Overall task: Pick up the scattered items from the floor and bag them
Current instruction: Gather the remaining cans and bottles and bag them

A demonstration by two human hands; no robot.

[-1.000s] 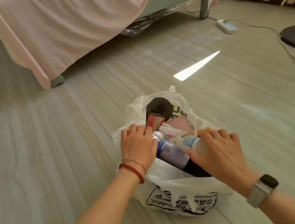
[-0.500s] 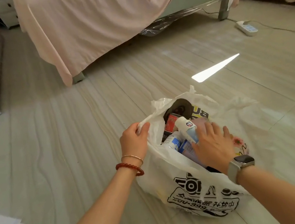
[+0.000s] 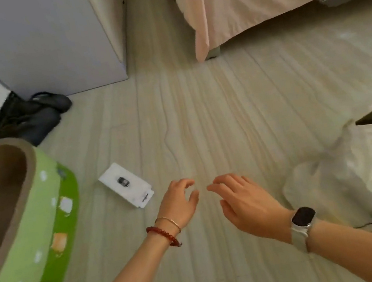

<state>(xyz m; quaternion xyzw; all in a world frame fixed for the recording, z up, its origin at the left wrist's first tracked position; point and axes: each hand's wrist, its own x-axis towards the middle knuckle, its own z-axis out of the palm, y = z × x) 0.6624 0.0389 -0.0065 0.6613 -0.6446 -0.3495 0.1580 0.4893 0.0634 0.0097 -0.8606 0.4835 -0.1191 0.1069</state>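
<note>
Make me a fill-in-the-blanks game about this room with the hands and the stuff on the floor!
1. The white package lies on the ____, apart from both hands.
2. The left hand wears a red bead ____ on its wrist.
3. The watch is on the ____ wrist.
4. The white plastic bag sits on the same side as the ____ hand.

Missing words: floor; bracelet; right; right

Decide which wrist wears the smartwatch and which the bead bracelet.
The right hand wears the smartwatch; the left hand has the red bead bracelet and a thin bangle.
</note>
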